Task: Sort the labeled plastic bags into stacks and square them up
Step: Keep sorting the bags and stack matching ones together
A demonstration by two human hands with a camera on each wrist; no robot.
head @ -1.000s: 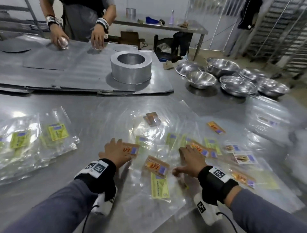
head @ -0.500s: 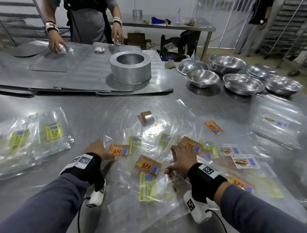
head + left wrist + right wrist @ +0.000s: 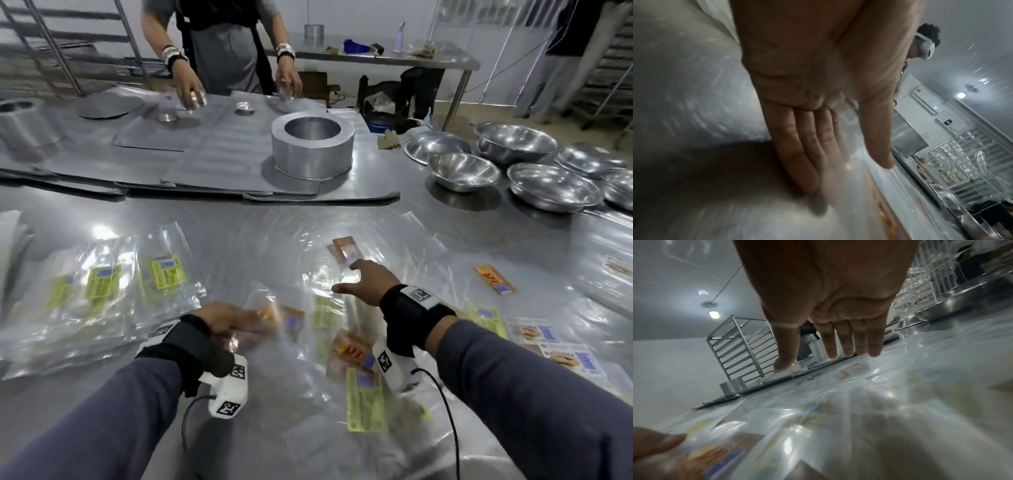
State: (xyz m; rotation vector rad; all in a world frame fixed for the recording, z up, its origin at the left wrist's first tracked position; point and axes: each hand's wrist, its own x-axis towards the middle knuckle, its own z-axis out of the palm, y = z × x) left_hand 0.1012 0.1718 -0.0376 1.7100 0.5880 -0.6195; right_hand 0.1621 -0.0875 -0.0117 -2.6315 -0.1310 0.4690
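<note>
Clear plastic bags with coloured labels lie across the steel table (image 3: 239,233). A stack of yellow-labelled bags (image 3: 102,284) sits at the left. My left hand (image 3: 233,320) (image 3: 846,175) has straight fingers and a spread thumb, and a blurred orange-labelled bag (image 3: 284,322) (image 3: 721,456) lies against them just above the table. My right hand (image 3: 352,277) (image 3: 813,360) is stretched flat over the pile, fingertips just short of a far orange-labelled bag (image 3: 346,251) (image 3: 846,371). It holds nothing. Loose orange (image 3: 352,353), yellow (image 3: 364,397) and white-labelled bags (image 3: 534,334) lie between and right of my hands.
A round metal ring pan (image 3: 313,144) stands on metal sheets behind the bags. Several steel bowls (image 3: 462,171) crowd the back right. Another person (image 3: 222,51) works with small tins across the table. A lone orange-labelled bag (image 3: 495,279) lies at the right.
My left hand has drawn an orange-labelled bag out of the pile toward the left and raised it. My right hand has left the middle of the pile and reached forward toward the far orange-labelled bag.
</note>
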